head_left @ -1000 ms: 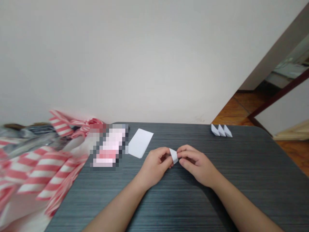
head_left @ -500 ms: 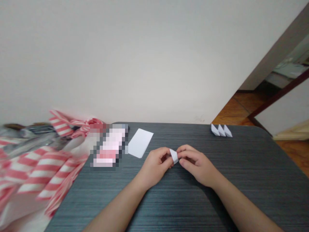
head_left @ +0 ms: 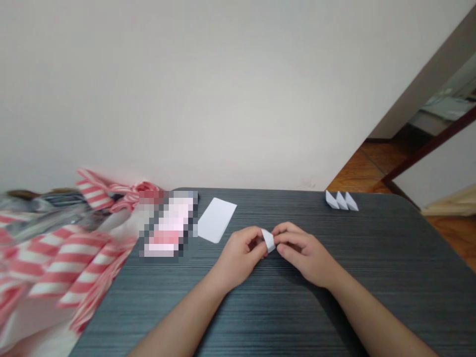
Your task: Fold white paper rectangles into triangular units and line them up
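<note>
A small folded piece of white paper [head_left: 268, 240] is held just above the dark table, between my two hands. My left hand [head_left: 241, 255] pinches its left side between thumb and fingers. From the right, my right hand [head_left: 305, 253] has its fingertips at the paper's right edge, thumb below and fingers above. The fingers of both hands partly cover the paper. Beyond my left hand lies flat white paper [head_left: 216, 220]. Several pointed folded white paper pieces [head_left: 341, 201] sit in a row at the far right.
The dark wood-grain table [head_left: 253, 317] reaches back to a pale wall [head_left: 238, 99]. At its left lies a pixelated flat object [head_left: 169, 225]. Red-and-white striped cloth [head_left: 67, 258] is heaped past the left edge. A wooden floor [head_left: 351, 171] shows at the right.
Almost nothing differs. Both hands keep the same hold on the folded paper, and my right thumb has shifted very slightly.
</note>
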Action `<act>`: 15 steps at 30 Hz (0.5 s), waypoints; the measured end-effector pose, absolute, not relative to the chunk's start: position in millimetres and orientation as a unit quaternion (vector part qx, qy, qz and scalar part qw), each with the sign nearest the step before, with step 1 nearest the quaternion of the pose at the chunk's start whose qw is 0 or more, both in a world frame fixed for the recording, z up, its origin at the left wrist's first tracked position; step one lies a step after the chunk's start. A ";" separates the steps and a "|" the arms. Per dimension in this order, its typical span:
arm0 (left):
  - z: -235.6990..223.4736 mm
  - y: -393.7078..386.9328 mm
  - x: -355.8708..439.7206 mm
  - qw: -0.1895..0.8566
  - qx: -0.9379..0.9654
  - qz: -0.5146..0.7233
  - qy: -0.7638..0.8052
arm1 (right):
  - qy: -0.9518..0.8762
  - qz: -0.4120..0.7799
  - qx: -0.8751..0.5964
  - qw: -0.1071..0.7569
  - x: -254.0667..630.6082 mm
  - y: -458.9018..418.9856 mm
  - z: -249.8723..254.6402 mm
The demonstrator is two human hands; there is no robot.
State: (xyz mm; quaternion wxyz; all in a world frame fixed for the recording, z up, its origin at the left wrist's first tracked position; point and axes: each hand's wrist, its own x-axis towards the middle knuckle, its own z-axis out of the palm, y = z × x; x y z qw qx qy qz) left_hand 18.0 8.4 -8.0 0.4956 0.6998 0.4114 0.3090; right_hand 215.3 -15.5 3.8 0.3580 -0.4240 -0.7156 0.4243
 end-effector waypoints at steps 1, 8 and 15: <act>-8.2 8.3 18.0 0.495 0.700 0.309 0.412 | -0.716 0.425 -0.423 0.358 215.3 -15.6 3.9; -7.2 8.0 17.6 0.497 0.702 0.308 0.407 | -0.716 0.422 -0.415 0.369 215.7 -16.2 2.5; -4.2 7.9 17.6 0.489 0.708 0.298 0.412 | -0.720 0.430 -0.417 0.350 216.0 -15.3 4.5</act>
